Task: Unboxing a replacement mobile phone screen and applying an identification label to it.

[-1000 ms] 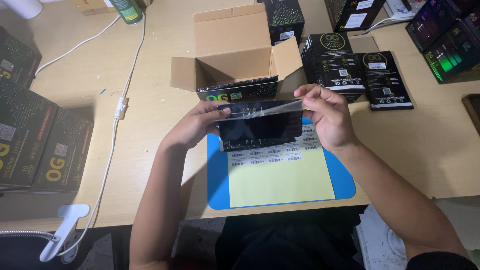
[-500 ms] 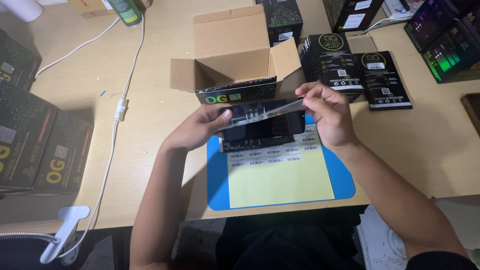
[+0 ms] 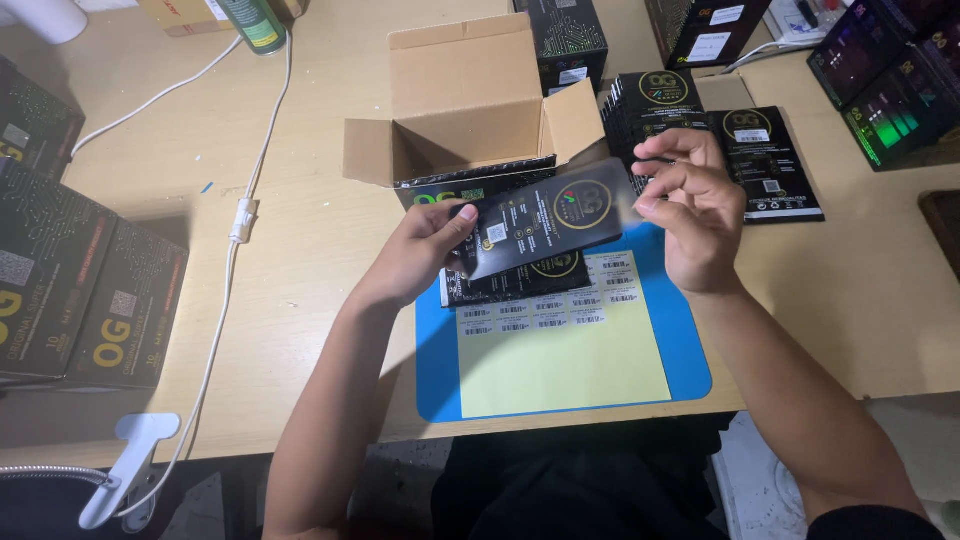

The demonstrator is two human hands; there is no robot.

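Note:
Both my hands hold one flat black packet [image 3: 545,225] with gold print, wrapped in a clear sleeve, above a blue mat [image 3: 690,350]. My left hand [image 3: 425,250] pinches its left end. My right hand [image 3: 690,205] grips its right end, fingers on the clear edge. Under the packet lies another black packet [image 3: 510,285] on the mat. A yellow sheet [image 3: 560,360] with rows of small barcode stickers [image 3: 545,310] rests on the mat. An open cardboard box [image 3: 470,100] stands just behind my hands.
Black packets [image 3: 765,165] lie fanned at the right of the box. Black boxes [image 3: 80,290] are stacked at the left, more [image 3: 575,35] at the back. A white cable [image 3: 240,220] runs down the wooden table [image 3: 300,260]. A white clamp [image 3: 125,465] sits at the near left edge.
The packet was held level and close over the mat; now it is raised and tilted, its printed face toward me. My right hand moved up and to the right.

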